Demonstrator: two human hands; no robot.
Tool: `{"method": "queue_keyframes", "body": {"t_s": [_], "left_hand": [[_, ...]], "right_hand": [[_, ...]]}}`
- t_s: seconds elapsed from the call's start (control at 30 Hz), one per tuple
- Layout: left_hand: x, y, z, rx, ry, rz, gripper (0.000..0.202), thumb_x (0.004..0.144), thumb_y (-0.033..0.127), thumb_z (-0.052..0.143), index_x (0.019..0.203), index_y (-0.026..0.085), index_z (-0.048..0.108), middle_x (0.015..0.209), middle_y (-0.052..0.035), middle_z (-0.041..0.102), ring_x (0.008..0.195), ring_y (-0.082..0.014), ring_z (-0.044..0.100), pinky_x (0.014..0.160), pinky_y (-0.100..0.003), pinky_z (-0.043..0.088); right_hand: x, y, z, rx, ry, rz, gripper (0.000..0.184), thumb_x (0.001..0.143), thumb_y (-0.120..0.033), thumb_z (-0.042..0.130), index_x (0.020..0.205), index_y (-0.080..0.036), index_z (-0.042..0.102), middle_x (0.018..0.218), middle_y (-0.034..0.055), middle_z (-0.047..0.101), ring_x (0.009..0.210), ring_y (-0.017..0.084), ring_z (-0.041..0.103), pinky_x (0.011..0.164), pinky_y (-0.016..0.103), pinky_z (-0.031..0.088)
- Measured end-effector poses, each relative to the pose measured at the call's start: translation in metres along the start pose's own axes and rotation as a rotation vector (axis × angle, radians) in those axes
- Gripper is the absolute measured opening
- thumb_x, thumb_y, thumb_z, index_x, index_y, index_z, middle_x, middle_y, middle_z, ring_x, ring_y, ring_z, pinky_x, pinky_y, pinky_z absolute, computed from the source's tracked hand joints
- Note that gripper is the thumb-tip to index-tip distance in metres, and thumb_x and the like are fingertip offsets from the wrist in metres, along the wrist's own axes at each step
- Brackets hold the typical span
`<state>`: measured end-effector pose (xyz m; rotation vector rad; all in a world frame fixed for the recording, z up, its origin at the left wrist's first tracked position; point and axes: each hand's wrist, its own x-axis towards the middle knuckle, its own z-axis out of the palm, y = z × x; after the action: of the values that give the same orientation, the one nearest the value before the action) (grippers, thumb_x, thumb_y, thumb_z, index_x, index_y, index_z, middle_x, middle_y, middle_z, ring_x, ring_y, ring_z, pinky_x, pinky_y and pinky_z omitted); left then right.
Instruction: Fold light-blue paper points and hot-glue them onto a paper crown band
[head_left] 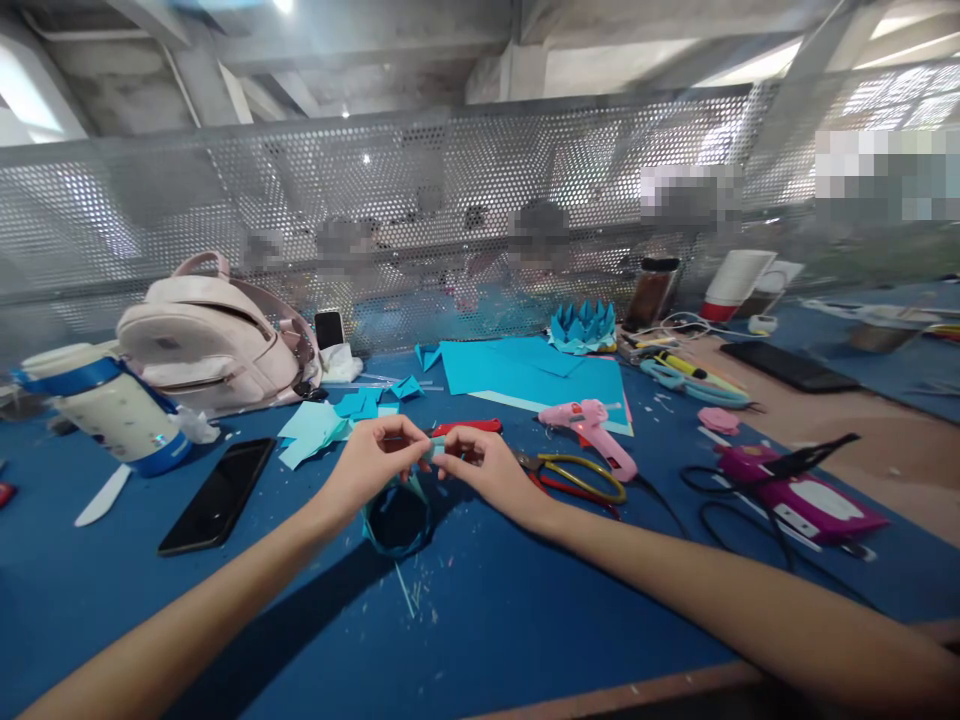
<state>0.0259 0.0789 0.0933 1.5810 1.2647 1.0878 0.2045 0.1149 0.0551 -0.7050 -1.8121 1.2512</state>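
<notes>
My left hand (375, 462) and my right hand (484, 468) meet over the blue table (480, 620), each pinching a small light-blue paper piece (433, 452) between fingertips. Under them hangs or stands a ring of teal paper (397, 520), touching the table; whether it joins the pinched piece I cannot tell. A pink glue gun (589, 428) lies just right of my right hand, with yellow-handled scissors (577, 475) beside it.
A black phone (217, 495), a white bottle with blue bands (109, 408) and a pink bag (214, 345) lie left. Blue paper sheets (532, 372) and a folded paper crown (583, 328) sit behind. A magenta device with black cables (795, 495) is right. A perforated metal screen (420, 210) backs the table.
</notes>
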Motion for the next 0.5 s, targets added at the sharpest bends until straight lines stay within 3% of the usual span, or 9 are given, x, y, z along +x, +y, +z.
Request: {"method": "queue_keyframes", "body": {"t_s": [0.37,0.5], "left_hand": [[-0.004,0.0,0.002,-0.04,0.028,-0.054,0.022,0.073,0.035,0.074,0.073,0.015,0.067,0.057,0.0,0.065,0.048,-0.0097,0.052,0.049,-0.022,0.041],[-0.007,-0.001,-0.014,-0.057,0.045,-0.063,0.024,0.074,0.037,0.074,0.073,0.014,0.067,0.056,-0.0008,0.065,0.048,-0.0092,0.05,0.049,-0.021,0.04]], "right_hand": [[-0.003,-0.007,0.003,0.052,-0.001,0.031,0.031,0.083,-0.046,0.066,0.076,-0.018,0.055,0.07,0.0006,0.063,0.068,0.014,0.06,0.068,0.028,0.048],[-0.017,-0.03,-0.016,-0.061,-0.052,0.057,0.024,0.086,-0.041,0.062,0.091,-0.019,0.058,0.081,0.0021,0.065,0.075,0.015,0.061,0.068,0.026,0.048]]}}
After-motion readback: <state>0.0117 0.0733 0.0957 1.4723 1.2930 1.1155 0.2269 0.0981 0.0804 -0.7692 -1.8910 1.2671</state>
